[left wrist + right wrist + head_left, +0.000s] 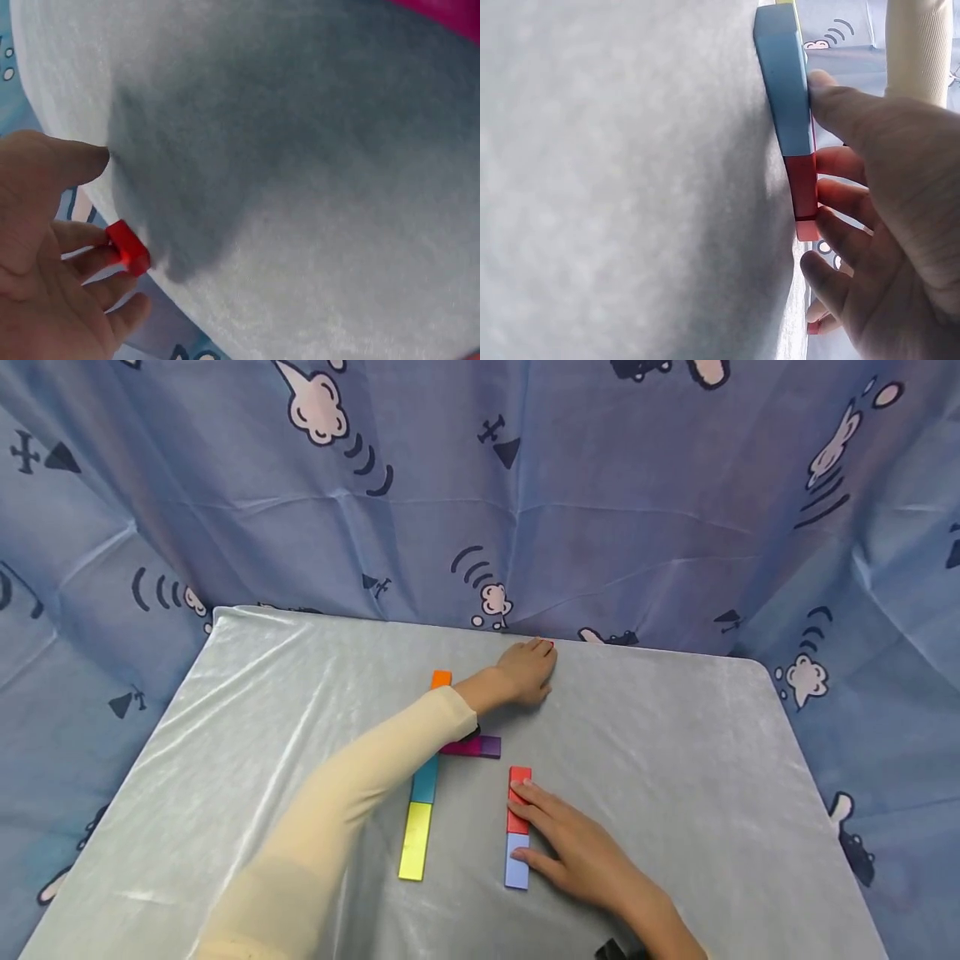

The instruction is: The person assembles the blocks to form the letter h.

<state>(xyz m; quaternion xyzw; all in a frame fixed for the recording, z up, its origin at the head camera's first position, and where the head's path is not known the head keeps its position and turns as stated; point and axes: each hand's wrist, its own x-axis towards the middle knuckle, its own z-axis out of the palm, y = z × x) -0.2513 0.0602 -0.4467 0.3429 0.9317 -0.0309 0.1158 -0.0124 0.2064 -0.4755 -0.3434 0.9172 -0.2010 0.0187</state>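
At the table's far edge, my left hand [527,672] touches a small red block [129,247]. Its fingers lie against the block's far side, while the thumb stays apart from it. My right hand [581,847] lies beside a straight row made of red [519,822] and light blue [516,877] blocks. Its fingertips touch the red part and the thumb touches the light blue block; the palm is off to the right. In the right wrist view the fingers [844,199] look spread and loosely bent along the row.
Left of the right hand stands another row, with yellow [416,842], teal [424,779] and orange [442,678] blocks, partly hidden by the left sleeve [360,777]. Magenta [465,747] and purple [491,747] blocks branch rightward from it. A patterned blue curtain [637,527] surrounds the cloth-covered table [660,743].
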